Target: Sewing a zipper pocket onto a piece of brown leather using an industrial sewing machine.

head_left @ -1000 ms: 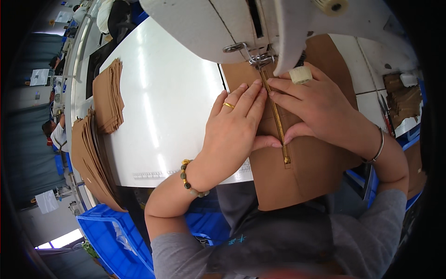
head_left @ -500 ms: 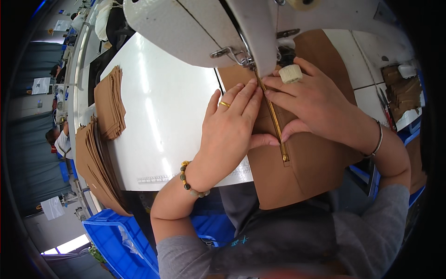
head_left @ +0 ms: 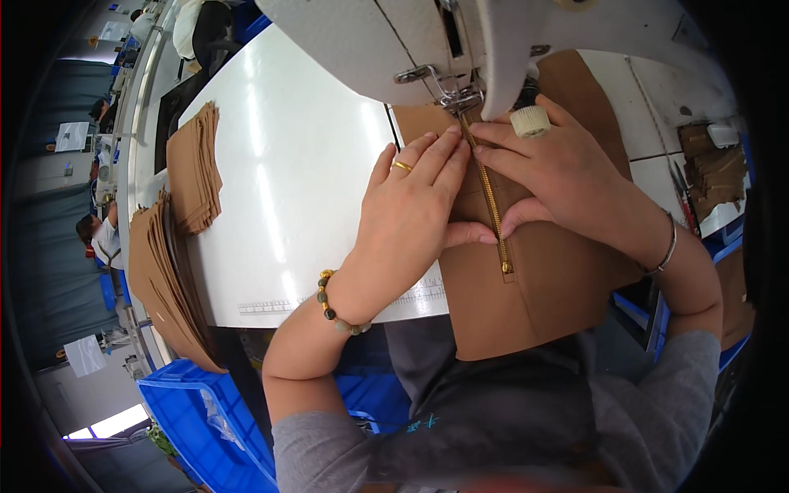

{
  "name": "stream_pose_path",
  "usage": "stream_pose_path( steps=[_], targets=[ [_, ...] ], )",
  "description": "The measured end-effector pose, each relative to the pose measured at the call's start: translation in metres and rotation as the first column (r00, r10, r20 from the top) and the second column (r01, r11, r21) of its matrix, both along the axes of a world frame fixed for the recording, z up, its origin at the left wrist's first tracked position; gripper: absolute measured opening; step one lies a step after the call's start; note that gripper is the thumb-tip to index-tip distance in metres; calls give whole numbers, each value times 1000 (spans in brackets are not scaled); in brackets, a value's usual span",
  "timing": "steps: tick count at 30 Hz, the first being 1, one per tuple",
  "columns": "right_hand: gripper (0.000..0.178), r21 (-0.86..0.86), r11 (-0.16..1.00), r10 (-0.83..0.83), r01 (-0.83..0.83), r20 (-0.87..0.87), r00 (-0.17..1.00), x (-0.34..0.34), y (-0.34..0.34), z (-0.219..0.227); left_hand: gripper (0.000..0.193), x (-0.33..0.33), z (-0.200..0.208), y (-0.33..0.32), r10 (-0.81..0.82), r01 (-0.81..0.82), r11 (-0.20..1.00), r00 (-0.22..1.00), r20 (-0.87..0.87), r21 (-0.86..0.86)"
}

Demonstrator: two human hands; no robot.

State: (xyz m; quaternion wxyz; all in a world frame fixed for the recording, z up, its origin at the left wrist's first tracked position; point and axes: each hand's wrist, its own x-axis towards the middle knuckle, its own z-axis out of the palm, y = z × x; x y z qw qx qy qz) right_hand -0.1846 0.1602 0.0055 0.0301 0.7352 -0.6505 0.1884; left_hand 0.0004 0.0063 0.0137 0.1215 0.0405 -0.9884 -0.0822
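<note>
A brown leather-like panel (head_left: 551,279) lies under the sewing machine's presser foot (head_left: 462,100), its near end hanging over the table's front edge. Down a slot in it runs a zipper (head_left: 491,193) with gold teeth, its metal end piece toward me. My left hand (head_left: 411,201) lies flat left of the zipper, fingertips just short of the foot, thumb reaching to the teeth. To the right, my right hand (head_left: 571,168) presses on the panel with fingers stretched forward and thumb beside the zipper. Both thumbs nearly meet across it. The needle's point cannot be made out.
The white sewing machine head (head_left: 362,49) overhangs the work, with a cream knob (head_left: 530,122) near my right fingers. Stacked brown pieces (head_left: 196,168) lie on the white table (head_left: 288,181) at left, more (head_left: 164,283) at its edge. A blue crate (head_left: 201,419) stands lower left; scissors (head_left: 684,193) lie right.
The whole view has shifted a little, with the machine head appearing farther right and higher. My hands keep the same pose on the panel, and little movement of the zipper can be made out.
</note>
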Motion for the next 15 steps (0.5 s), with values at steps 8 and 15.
stream_pose_path(
  steps=[8,15],
  targets=[
    [78,-2,1000,1,-1,6,1000,-2,-1,-3,98,-2,0,-2,9,-9,1000,1000,2,25],
    [87,-123,983,-152,139,-100,983,-4,1,2,97,-1,-2,-2,6,-6,999,1000,2,32]
  ],
)
